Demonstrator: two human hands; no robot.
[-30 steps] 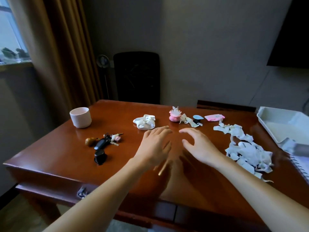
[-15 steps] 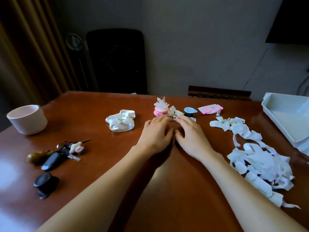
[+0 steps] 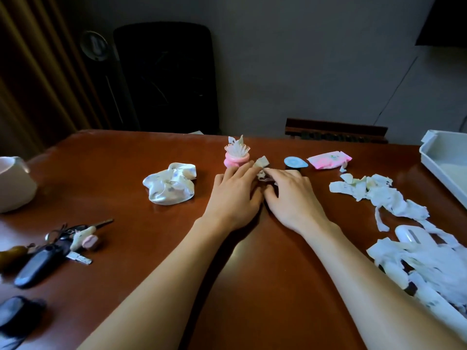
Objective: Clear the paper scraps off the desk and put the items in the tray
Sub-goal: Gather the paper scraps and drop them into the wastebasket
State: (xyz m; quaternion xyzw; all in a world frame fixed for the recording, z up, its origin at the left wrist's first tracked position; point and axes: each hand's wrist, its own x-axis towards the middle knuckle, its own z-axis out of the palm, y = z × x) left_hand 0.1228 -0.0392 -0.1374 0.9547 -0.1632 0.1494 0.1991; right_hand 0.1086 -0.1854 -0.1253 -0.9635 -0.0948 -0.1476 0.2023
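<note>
Your left hand and right hand lie flat and loose on the desk, gripping nothing. The tray sits far right, the scrap heap near it. The pink holder could topple if you rake carelessly at the small scraps by your fingertips

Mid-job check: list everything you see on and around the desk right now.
desk: one, red-brown, under everything
tray: one, white, far right edge
paper scraps: one big pile, white, right side; small bits, centre
holder: one, pink, white sticks, centre back
tub: one, blue lid, right of holder
packet: one, pink, right of tub
cloth: one, white, crumpled, left of centre
cup: one, pale, left edge
keys: one bunch, dark, near left
chair: one, black, behind desk
left hand: flat on desk, centre
right hand: beside it, fingertips on small bits
</note>
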